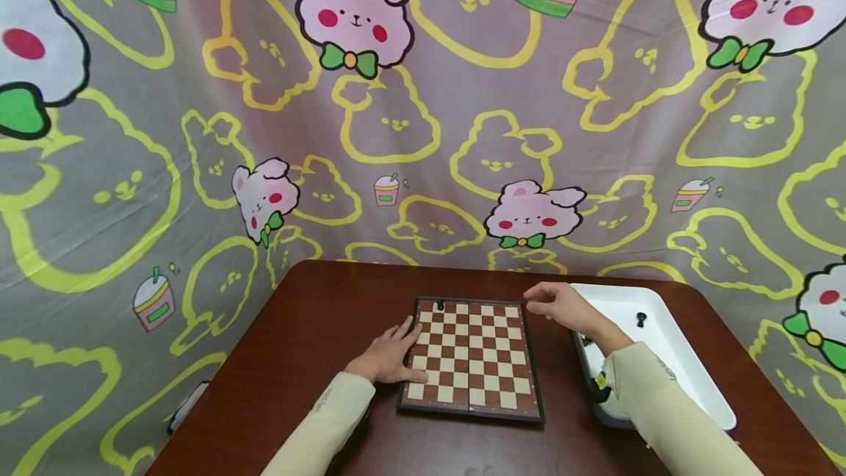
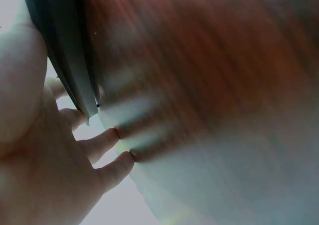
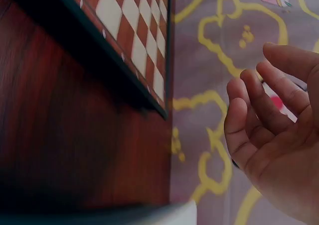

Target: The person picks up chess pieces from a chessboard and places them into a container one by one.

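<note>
A chessboard (image 1: 472,355) with brown and cream squares and a dark frame lies on the table. One black chess piece (image 1: 440,305) stands on its far row, towards the left corner. My left hand (image 1: 388,358) rests on the board's left edge, thumb over the near squares and fingers spread along the side; in the left wrist view several fingertips touch the table beside the dark frame (image 2: 70,51). Past the board's far right corner my right hand (image 1: 560,305) is raised, its fingers loosely bent and nothing between them in the right wrist view.
A white tray (image 1: 687,366) stands to the right of the board, partly covered by my right forearm. Inside lie a black piece (image 1: 641,319) and other dark items (image 1: 600,390), one with a yellow patch. A cartoon-printed curtain (image 1: 456,131) hangs behind the brown table (image 1: 297,329).
</note>
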A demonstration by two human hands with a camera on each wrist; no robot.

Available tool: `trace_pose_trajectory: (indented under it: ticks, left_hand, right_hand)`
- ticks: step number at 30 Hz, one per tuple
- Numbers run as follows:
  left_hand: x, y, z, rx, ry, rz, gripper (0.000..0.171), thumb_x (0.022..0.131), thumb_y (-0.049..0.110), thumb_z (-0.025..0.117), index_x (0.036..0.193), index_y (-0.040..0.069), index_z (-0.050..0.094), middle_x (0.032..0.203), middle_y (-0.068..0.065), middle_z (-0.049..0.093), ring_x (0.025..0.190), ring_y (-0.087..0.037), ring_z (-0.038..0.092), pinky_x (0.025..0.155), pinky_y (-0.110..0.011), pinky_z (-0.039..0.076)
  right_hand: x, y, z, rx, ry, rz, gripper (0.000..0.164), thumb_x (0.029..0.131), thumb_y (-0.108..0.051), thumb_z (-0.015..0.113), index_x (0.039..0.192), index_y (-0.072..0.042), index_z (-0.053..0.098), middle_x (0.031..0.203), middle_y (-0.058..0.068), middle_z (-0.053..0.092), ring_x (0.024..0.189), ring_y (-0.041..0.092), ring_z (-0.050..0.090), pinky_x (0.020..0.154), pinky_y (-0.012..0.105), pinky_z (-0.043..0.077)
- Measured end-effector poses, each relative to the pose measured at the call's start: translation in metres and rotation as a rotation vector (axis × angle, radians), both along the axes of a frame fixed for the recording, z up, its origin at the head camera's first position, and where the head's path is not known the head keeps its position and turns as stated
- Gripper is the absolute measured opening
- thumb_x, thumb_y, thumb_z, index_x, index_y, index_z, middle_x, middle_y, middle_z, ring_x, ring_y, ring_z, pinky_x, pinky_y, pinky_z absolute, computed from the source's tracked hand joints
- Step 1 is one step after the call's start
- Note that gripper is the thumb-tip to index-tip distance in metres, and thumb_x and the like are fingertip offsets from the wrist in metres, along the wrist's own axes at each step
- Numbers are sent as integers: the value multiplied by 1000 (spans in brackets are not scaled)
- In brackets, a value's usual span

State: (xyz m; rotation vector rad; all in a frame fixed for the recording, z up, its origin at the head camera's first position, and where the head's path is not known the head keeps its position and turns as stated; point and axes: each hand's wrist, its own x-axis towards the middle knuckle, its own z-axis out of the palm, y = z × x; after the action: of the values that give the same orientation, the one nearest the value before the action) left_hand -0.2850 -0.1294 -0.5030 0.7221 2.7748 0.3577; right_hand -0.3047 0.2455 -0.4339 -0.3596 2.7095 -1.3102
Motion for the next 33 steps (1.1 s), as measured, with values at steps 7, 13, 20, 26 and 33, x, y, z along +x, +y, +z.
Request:
trace_pose_trajectory:
  ticks: [7, 13, 20, 26, 33]
  left_hand:
    - [-1, -1, -2, -17, -1, 2, 100, 79, 68, 58, 154, 17, 17, 158, -11, 6, 137, -40, 23, 102, -58, 29]
    - [0, -1, -1, 2, -13, 14, 100, 78, 68, 59, 154, 19, 16, 158, -10, 5, 138, -40, 20, 103, -59, 27]
    - [0, 0, 2, 7, -23, 10, 100, 79, 67, 60, 154, 17, 16, 158, -11, 5, 138, -41, 20, 103, -58, 26]
    - [-1, 2, 5, 1, -34, 24, 101, 78, 67, 60, 154, 18, 16, 158, -10, 5, 138, -40, 20, 104, -57, 27]
    - [-1, 2, 3, -3, -36, 35, 101, 77, 68, 60, 154, 19, 16, 158, -10, 4, 138, -40, 19, 104, -57, 27]
  right_hand:
    - [-11, -38, -18, 4, 24, 53, 25, 91, -19, 66, 111, -5, 68, 103, 4, 65, 90, 20, 60, 74, 38, 50]
    - [-20, -71, -28, 28, 44, 72, 23, 90, -16, 66, 111, -5, 68, 100, 1, 64, 88, 17, 59, 70, 35, 50]
    - [-31, -101, -31, 31, 39, 70, 25, 90, -15, 66, 113, -6, 67, 103, 2, 64, 92, 19, 59, 72, 36, 50]
    - [-42, -120, -36, 3, 25, 73, 27, 91, -14, 65, 117, -6, 65, 106, 3, 63, 92, 19, 59, 72, 36, 50]
    - [-49, -137, -41, -36, -22, 68, 32, 91, -12, 65, 122, -4, 63, 108, 6, 64, 90, 19, 61, 71, 35, 51]
